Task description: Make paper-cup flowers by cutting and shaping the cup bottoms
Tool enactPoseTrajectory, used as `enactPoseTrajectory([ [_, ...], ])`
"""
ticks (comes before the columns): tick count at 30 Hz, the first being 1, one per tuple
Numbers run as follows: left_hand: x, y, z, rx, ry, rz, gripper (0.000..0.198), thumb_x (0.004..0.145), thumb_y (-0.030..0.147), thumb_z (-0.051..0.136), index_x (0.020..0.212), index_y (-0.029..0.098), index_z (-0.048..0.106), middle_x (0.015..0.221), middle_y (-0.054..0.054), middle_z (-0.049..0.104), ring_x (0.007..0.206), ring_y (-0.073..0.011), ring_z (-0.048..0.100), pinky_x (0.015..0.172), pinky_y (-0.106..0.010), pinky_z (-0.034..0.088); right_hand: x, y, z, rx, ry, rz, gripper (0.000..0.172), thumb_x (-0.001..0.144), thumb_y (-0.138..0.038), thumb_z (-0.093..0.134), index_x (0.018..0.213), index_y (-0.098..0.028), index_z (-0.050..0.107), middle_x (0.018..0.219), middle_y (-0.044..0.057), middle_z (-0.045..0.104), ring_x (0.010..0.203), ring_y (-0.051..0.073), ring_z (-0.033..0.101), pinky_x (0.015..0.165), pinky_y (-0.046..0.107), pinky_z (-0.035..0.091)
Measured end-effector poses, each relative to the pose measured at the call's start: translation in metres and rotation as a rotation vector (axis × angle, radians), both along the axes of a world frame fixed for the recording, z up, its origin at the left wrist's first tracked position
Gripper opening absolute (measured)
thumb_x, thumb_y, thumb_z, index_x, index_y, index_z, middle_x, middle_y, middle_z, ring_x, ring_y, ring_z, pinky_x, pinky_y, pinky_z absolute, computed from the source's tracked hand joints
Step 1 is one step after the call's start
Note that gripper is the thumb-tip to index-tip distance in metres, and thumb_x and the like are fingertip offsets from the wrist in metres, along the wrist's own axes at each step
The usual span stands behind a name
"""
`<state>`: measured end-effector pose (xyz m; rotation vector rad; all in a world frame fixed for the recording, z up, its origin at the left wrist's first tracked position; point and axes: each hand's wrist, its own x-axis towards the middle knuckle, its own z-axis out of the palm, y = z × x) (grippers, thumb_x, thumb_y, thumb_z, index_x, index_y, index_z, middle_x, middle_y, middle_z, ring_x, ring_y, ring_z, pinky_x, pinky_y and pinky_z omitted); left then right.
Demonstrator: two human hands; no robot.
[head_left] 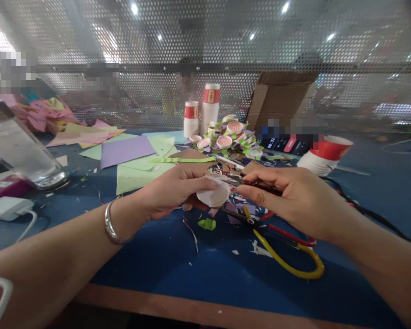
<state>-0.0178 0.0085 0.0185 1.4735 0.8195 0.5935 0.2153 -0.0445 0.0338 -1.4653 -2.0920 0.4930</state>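
My left hand (188, 185), with a silver bangle on its wrist, pinches a round white paper disc (214, 194) that looks like a cup bottom. My right hand (277, 196) grips a slim dark pointed tool (233, 183); its tip lies at the disc's right edge, and its exact kind is hard to make out. Beneath the right hand, scissors (250, 221) with one red and one yellow handle lie on the blue table (164, 278). A curled green paper piece (207, 224) rests just below the disc.
Paper cup stacks (210, 109) stand at the back, beside a heap of small cup bottoms with green strips (226, 139). Colored sheets (126, 151) and a glass mug (27, 151) are left. A phone (287, 145), tilted cups (324, 157) and black cable (380, 221) lie right. Scraps litter the middle.
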Motion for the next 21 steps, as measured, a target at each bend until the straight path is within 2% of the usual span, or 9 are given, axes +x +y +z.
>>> enactPoseTrajectory([
  [2, 0.001, -0.002, 0.001, -0.031, -0.031, 0.007, 0.017, 0.087, 0.029, 0.069, 0.093, 0.014, 0.075, 0.077, -0.004, 0.074, 0.057, -0.0072, 0.064, 0.043, -0.014, 0.037, -0.001, -0.001, 0.001, 0.005, 0.045, -0.008, 0.048, 0.091, -0.066, 0.057, 0.092, -0.021, 0.073, 0.078, 0.004, 0.068, 0.064, 0.017, 0.055, 0.056, 0.03, 0.038],
  [6, 0.005, -0.008, 0.003, -0.08, -0.044, -0.005, 0.015, 0.089, 0.027, 0.067, 0.09, 0.013, 0.073, 0.076, -0.004, 0.073, 0.061, -0.0102, 0.068, 0.047, -0.015, 0.047, -0.003, 0.0, 0.0, -0.003, 0.161, -0.03, 0.049, 0.09, -0.068, 0.059, 0.089, -0.021, 0.072, 0.071, 0.002, 0.061, 0.059, 0.014, 0.047, 0.051, 0.029, 0.035],
  [11, 0.008, -0.014, 0.002, -0.061, 0.017, -0.099, 0.028, 0.09, 0.039, 0.069, 0.087, 0.011, 0.071, 0.075, -0.005, 0.071, 0.055, -0.0088, 0.064, 0.042, -0.014, 0.045, -0.006, 0.004, -0.008, -0.022, 0.222, 0.013, 0.042, 0.084, -0.063, 0.07, 0.085, -0.021, 0.072, 0.082, 0.002, 0.064, 0.072, 0.016, 0.055, 0.063, 0.029, 0.044],
  [14, 0.008, -0.016, 0.001, -0.039, 0.052, -0.119, 0.035, 0.087, 0.046, 0.071, 0.089, 0.011, 0.071, 0.076, -0.004, 0.069, 0.052, -0.0078, 0.063, 0.04, -0.013, 0.042, -0.009, 0.005, -0.01, -0.049, 0.238, 0.029, 0.039, 0.085, -0.06, 0.07, 0.08, -0.021, 0.071, 0.08, 0.002, 0.063, 0.073, 0.016, 0.056, 0.066, 0.03, 0.045],
  [21, 0.008, -0.019, 0.003, 0.045, 0.145, -0.141, 0.023, 0.094, 0.034, 0.061, 0.09, 0.014, 0.071, 0.071, 0.0, 0.065, 0.047, -0.006, 0.058, 0.038, -0.013, 0.041, -0.015, 0.001, -0.006, -0.14, 0.282, 0.055, 0.034, 0.085, -0.054, 0.071, 0.083, -0.02, 0.073, 0.079, 0.003, 0.068, 0.073, 0.018, 0.059, 0.065, 0.03, 0.047],
])
